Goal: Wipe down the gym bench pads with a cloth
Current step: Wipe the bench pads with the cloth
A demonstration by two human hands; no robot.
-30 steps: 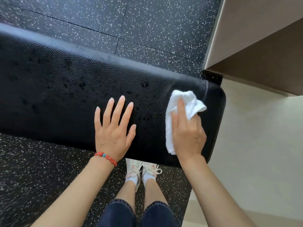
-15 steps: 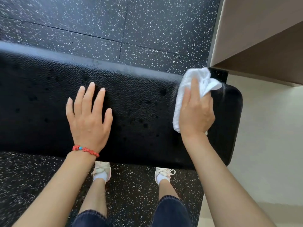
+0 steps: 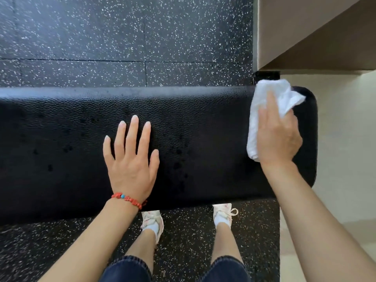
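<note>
A long black textured bench pad (image 3: 61,139) runs across the view from the left edge to its rounded right end. Dark wet spots dot its middle. My right hand (image 3: 277,135) presses a folded white cloth (image 3: 264,98) flat onto the pad near that right end, fingers pointing toward the far edge; the cloth reaches the pad's far edge. My left hand (image 3: 130,159), with a red bead bracelet on the wrist, lies flat on the middle of the pad, fingers spread, holding nothing.
Black speckled rubber flooring (image 3: 122,37) surrounds the bench. A beige wall or ledge (image 3: 315,27) rises at the upper right, with pale floor (image 3: 345,159) beyond the pad's right end. My feet in white shoes (image 3: 152,222) stand just under the pad's near edge.
My right hand has pushed the cloth from the pad's near half up to its far edge. My left hand shifted along the pad, and the view turned so the bench lies level.
</note>
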